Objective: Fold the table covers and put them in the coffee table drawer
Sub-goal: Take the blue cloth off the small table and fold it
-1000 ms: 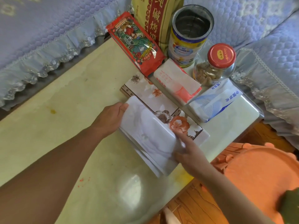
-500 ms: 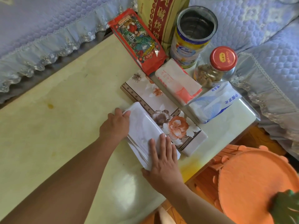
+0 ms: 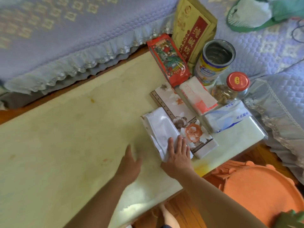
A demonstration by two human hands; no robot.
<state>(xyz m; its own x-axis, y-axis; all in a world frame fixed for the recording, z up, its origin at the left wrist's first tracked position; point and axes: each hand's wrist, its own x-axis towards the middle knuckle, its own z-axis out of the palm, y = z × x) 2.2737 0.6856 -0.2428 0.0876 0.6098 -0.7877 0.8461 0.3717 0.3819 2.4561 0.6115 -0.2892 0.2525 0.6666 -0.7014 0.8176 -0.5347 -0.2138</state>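
The coffee table [image 3: 65, 137] shows bare yellow top on its left, likely working room for folding. The left hand [image 3: 130, 163] hovers over it with fingers loosely spread, holding nothing, just beside the white table cover [image 3: 158, 129]. That cover lies folded into a narrow bundle, partly overlapping the flowered cover [image 3: 185, 122]. The right hand [image 3: 178, 152] presses flat on its near end, fingers straight, probably to set the crease. No drawer is in view.

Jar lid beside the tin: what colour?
Red, with a small yellow mark at its centre; head view.
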